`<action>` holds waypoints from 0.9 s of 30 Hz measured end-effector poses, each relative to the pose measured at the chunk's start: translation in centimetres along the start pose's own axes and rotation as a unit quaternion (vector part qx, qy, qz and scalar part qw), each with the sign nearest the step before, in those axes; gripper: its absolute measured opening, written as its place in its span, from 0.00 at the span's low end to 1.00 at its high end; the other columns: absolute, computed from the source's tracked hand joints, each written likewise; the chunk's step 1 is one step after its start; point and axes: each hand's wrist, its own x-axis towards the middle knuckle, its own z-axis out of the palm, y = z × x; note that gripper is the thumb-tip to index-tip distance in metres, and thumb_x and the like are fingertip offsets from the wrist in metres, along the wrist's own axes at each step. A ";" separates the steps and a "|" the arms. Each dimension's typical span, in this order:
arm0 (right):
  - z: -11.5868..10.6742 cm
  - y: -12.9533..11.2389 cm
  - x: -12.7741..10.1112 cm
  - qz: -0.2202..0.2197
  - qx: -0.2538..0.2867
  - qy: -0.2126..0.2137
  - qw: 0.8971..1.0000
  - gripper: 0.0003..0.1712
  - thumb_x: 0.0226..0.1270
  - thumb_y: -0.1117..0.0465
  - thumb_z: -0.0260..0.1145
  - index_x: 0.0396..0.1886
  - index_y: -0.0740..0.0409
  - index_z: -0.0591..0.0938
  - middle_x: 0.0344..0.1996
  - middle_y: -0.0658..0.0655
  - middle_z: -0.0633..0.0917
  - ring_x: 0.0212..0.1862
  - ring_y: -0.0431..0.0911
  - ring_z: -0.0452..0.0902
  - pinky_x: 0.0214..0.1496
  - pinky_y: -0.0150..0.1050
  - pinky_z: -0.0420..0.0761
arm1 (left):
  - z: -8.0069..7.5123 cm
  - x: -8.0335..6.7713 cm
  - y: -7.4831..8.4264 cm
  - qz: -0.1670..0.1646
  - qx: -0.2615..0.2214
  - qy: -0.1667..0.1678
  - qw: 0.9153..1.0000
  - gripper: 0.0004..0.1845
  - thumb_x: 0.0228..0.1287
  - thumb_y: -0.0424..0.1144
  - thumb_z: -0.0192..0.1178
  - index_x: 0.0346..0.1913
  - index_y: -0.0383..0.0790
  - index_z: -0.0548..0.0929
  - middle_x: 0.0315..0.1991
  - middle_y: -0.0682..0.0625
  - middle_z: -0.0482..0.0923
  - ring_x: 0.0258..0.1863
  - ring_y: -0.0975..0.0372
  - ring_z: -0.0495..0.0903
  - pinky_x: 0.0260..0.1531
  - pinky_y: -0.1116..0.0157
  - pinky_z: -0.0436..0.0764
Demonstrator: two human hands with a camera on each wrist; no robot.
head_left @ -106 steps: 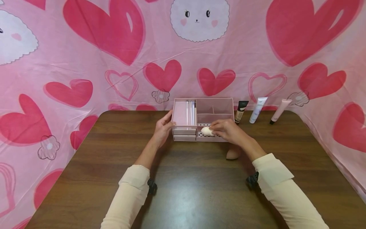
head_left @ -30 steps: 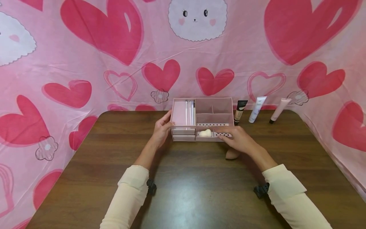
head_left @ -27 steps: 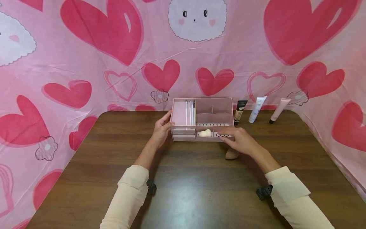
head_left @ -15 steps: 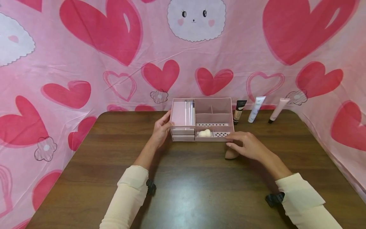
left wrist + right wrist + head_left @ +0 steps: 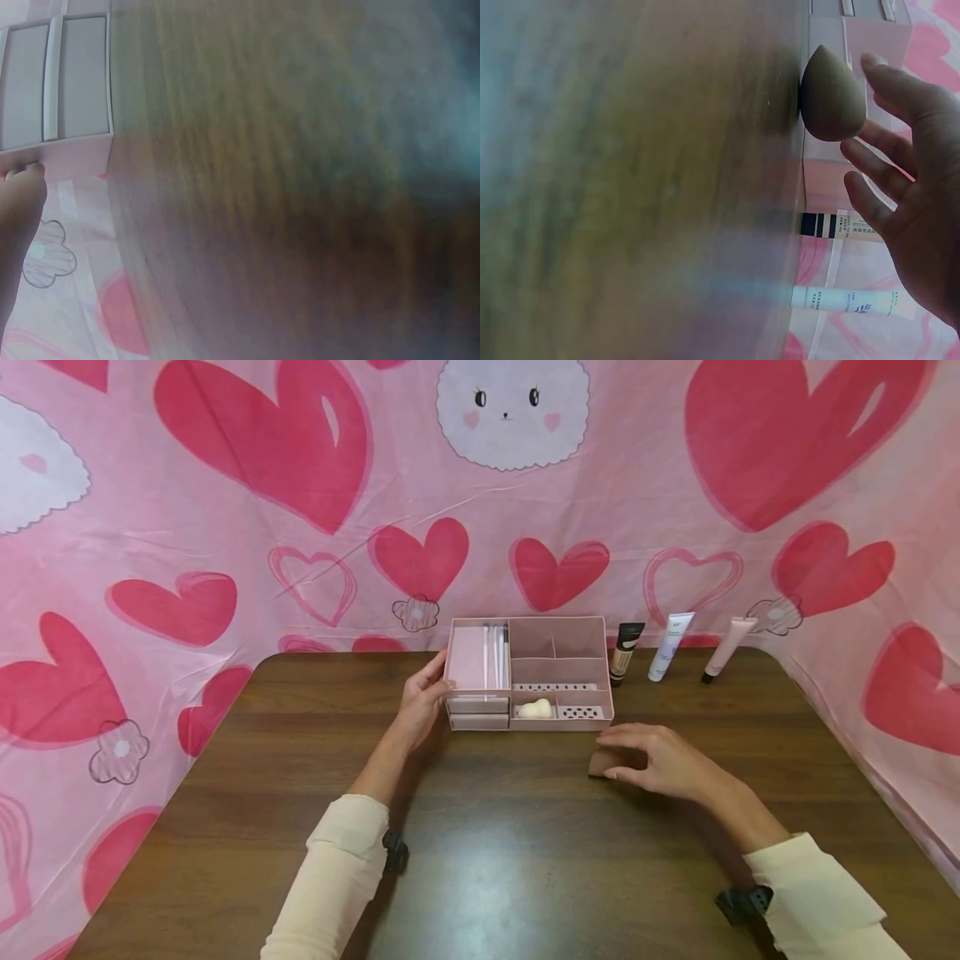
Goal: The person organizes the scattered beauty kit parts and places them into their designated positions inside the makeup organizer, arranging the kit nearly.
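Head view: right hand (image 5: 660, 760) hovers w/ fingers spread and relaxed, clamped on nothing, over the brown sponge (image 5: 602, 763) lying on the counter (image 5: 487, 827) just in front of the pink organizer (image 5: 528, 672). Right wrist view shows the sponge (image 5: 832, 96) just off the fingertips (image 5: 870, 64), not gripped; its pointed end aims at the organizer. Left hand (image 5: 423, 697) is farther off, fingers curled on the organizer's left side, holding it.

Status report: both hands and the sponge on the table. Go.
Left hand holds the pink organizer by its left side. Right hand open, fingers around the brown sponge, not gripping. White sponge sits in the front tray. Nothing in the way.
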 end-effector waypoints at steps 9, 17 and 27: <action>0.3 0.0 -0.1 -0.006 -0.016 -0.016 1.000 0.24 0.59 0.59 0.77 0.56 0.58 0.86 0.55 0.59 0.87 0.56 0.55 0.85 0.58 0.56 0.83 | -0.2 -0.1 -0.1 -0.001 -0.001 -0.002 1.000 0.36 0.68 0.17 0.44 0.79 0.27 0.52 0.82 0.36 0.50 0.72 0.52 0.60 0.52 0.79 0.78; 0.4 0.0 0.0 -0.018 -0.013 -0.011 1.000 0.22 0.56 0.64 0.78 0.52 0.58 0.88 0.52 0.58 0.89 0.53 0.53 0.86 0.56 0.54 0.85 | -0.1 -0.1 -0.1 -0.004 -0.005 -0.002 1.000 0.36 0.68 0.18 0.44 0.79 0.27 0.51 0.82 0.36 0.49 0.72 0.51 0.60 0.51 0.79 0.78; 0.2 -0.1 -0.1 -0.011 -0.007 -0.008 1.000 0.20 0.57 0.66 0.76 0.52 0.58 0.88 0.52 0.58 0.89 0.52 0.52 0.86 0.54 0.52 0.85 | 0.0 0.0 0.0 0.002 -0.002 -0.005 1.000 0.36 0.67 0.18 0.44 0.79 0.26 0.51 0.82 0.35 0.50 0.71 0.53 0.61 0.53 0.79 0.77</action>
